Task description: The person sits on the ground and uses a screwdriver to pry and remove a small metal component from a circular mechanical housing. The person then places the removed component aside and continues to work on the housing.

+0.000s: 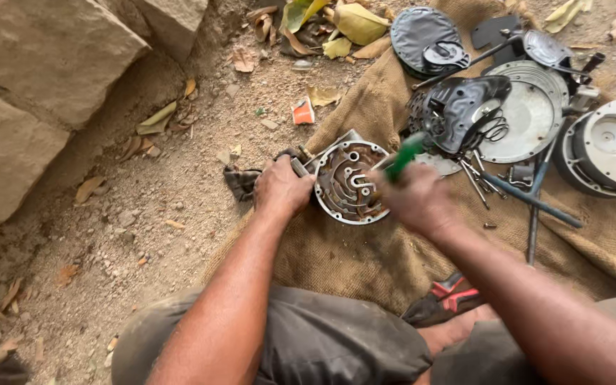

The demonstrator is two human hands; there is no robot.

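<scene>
**Two hands on a round metal casting, parts spread on sacking**

Nearest the lens, along the bottom edge of the frame, we see our own knees in grey-brown trousers [322, 342], with both bare forearms running up from them toward the middle. Between the legs, lower right of centre, lies a pair of red-and-black handled pliers [445, 296].

At the centre of the frame sits a round metal casting [344, 184] with ribbed channels inside and bolt holes round its rim, resting on the edge of a burlap sack [365, 264]. Our left hand [281, 189] is curled closed against the casting's left rim; what its fingers grip there we cannot tell. Just left of that hand a dark rag [240, 182] lies on the dirt. Our right hand [416, 199], blurred, is closed round a green-handled tool [403, 157] whose tip points down into the casting's face.

Across the upper right, on the sack, we see a black finned housing [458, 110] with wires, a flat silver disc [532, 114] just behind it, a silver drum-shaped part [607, 146] at the right edge, and a dark round cover [422, 36] at the top. A long blue-grey T-handle wrench [532, 203] lies right of our right hand.

Upper left holds large tan stones [44, 78]; dry leaves [354, 25] lie on the sandy ground.
</scene>
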